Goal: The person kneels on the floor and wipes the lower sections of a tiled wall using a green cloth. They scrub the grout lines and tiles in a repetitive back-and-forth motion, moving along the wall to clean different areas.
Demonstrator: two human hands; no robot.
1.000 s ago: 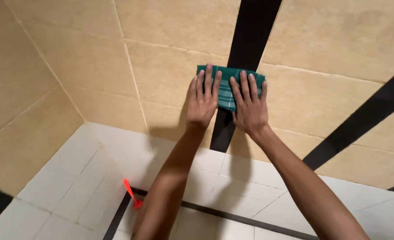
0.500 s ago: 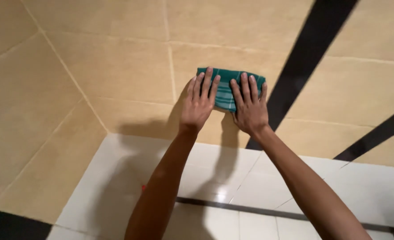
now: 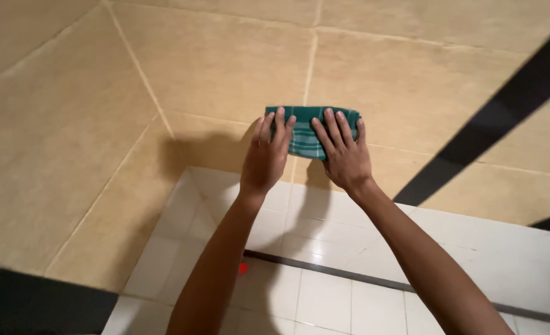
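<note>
Nearest, at 6 o'clock, lies the white tiled floor [image 3: 324,304] with a small red object [image 3: 242,268] beside the left forearm. Farther up, the left hand [image 3: 263,160] and right hand [image 3: 344,156] lie flat, fingers spread, pressing a folded green checked cloth [image 3: 304,138] against the beige tiled wall [image 3: 213,68] at 12 o'clock; a black stripe [image 3: 492,118] crosses at 2 o'clock.

Warm, dim light; soft arm shadows on wall [image 3: 213,74]; slightly blurred edges.
</note>
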